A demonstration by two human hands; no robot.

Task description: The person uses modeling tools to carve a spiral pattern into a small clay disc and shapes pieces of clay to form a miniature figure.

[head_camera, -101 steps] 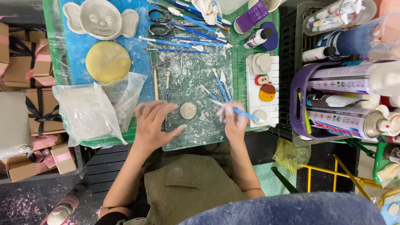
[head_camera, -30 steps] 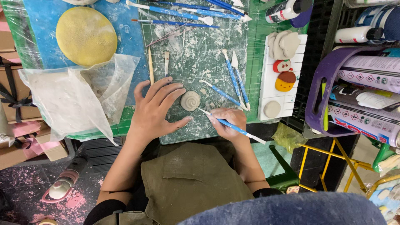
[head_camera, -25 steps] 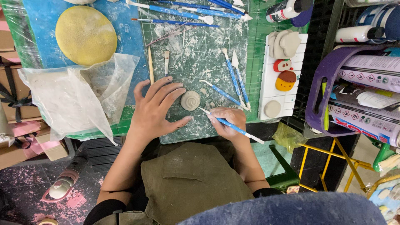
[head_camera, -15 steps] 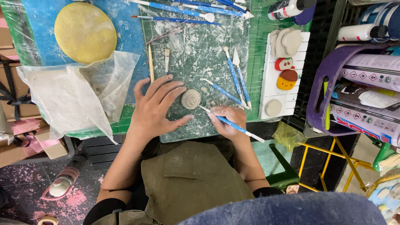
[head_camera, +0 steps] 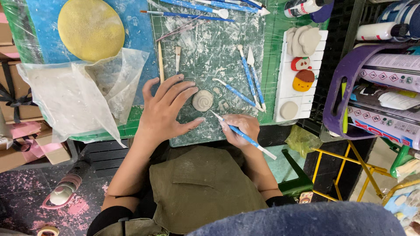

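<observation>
A small round disc of grey clay (head_camera: pixel 203 100) with a spiral mark lies on the green cutting mat (head_camera: pixel 210 48). My left hand (head_camera: pixel 168 111) rests flat on the mat just left of the disc, fingers spread, holding nothing. My right hand (head_camera: pixel 239 129) grips a blue modelling tool (head_camera: pixel 243 136) like a pen; its white tip points up-left toward the disc, just short of it.
Several blue tools (head_camera: pixel 249 76) and wooden sticks (head_camera: pixel 160 61) lie on the mat. A yellow round sponge (head_camera: pixel 91 29) and a crumpled plastic bag (head_camera: pixel 74 96) sit left. A white tray (head_camera: pixel 288 89) with small clay pieces is right, a purple caddy (head_camera: pixel 350 78) beyond it.
The view has shifted slightly, sliding the table downward in frame. My left hand stays flat by the disc and my right hand keeps the tool near it.
</observation>
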